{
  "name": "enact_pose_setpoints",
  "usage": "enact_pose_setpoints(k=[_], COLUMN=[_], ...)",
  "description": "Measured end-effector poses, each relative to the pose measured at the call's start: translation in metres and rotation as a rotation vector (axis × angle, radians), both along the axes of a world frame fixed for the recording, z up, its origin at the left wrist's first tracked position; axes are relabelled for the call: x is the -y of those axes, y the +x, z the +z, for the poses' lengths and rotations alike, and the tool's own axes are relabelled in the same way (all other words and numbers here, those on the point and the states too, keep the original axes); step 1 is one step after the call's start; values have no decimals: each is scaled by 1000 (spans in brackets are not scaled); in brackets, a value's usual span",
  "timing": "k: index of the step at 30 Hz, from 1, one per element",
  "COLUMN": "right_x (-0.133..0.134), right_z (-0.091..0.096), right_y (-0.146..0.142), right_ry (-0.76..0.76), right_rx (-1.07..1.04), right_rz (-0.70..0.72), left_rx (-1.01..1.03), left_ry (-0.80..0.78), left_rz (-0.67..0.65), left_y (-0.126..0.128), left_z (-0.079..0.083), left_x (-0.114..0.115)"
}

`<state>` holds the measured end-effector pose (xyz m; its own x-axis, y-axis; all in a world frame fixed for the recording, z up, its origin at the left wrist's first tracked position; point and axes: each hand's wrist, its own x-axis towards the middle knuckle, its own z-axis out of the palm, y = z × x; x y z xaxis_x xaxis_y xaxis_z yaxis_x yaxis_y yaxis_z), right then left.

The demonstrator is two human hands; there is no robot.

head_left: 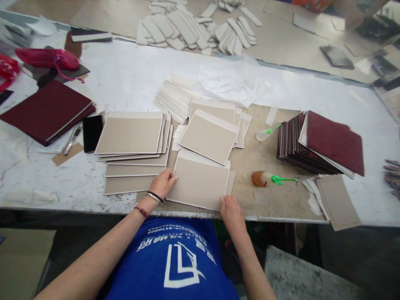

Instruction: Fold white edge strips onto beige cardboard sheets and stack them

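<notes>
A beige panel [198, 179] with a pale strip along its far edge lies flat near the table's front edge. My left hand [163, 183] is at its left edge, thumb and fingertips closed on the border. At its lower right corner, my right hand [233, 213] has its fingers curled round the edge; its fingertips are partly hidden. Another beige panel [209, 135] lies tilted across its far edge, over more panels [215, 109]. Left of my left hand, several similar panels [131, 133] form a staggered stack.
Dark red covers [334, 141] are stacked at right, near two glue bottles with green tips [261, 179] [262, 134]. A phone [93, 133], a pen [72, 139] and dark red folders [46, 110] lie at left. White strips [173, 100], clear plastic [231, 79] and pale pieces [184, 27] lie farther back.
</notes>
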<state>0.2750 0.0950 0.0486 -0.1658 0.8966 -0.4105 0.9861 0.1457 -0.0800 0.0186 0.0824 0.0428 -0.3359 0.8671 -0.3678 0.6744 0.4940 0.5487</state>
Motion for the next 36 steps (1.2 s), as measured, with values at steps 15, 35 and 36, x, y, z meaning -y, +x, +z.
enact_pose_setpoints(k=[15, 35, 36], right_x=[0, 0, 0], right_z=[3, 2, 2], right_y=[-3, -2, -2], right_ry=[-31, -52, -57], right_rx=[71, 27, 31], right_rz=[6, -13, -16], left_rx=[13, -8, -9], left_ry=[16, 1, 2], left_rz=[20, 5, 3], left_y=[0, -1, -1], left_z=[0, -2, -2], left_x=[-1, 0, 0])
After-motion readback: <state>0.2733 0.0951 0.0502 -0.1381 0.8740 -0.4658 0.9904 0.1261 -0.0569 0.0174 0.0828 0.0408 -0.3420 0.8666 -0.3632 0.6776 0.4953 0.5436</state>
